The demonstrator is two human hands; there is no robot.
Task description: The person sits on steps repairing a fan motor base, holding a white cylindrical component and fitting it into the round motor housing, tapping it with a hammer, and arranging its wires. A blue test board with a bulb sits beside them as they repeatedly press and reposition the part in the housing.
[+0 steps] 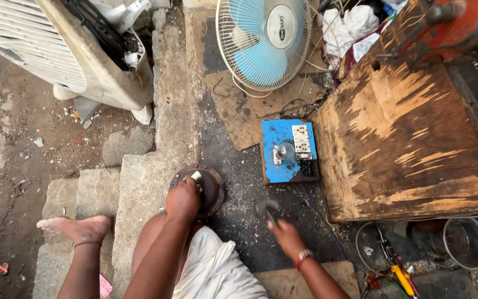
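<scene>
My left hand (183,199) rests on a round rusty metal part (212,188) lying on the ground and grips a small light-coloured piece at its top. My right hand (286,237) is lower right of it, blurred, closed on the handle of a hammer (266,208) whose dark head hangs just above the dusty floor. The two hands are about a hand's width apart. My bare left foot (76,228) stands on a stone step at the left.
A blue switchboard (283,149) with sockets lies beyond the hammer. A table fan (263,41) stands at the back. A worn wooden board (410,138) fills the right. A metal pot (467,242) and wires with a yellow-handled tool (402,276) sit lower right. An air cooler (67,50) leans upper left.
</scene>
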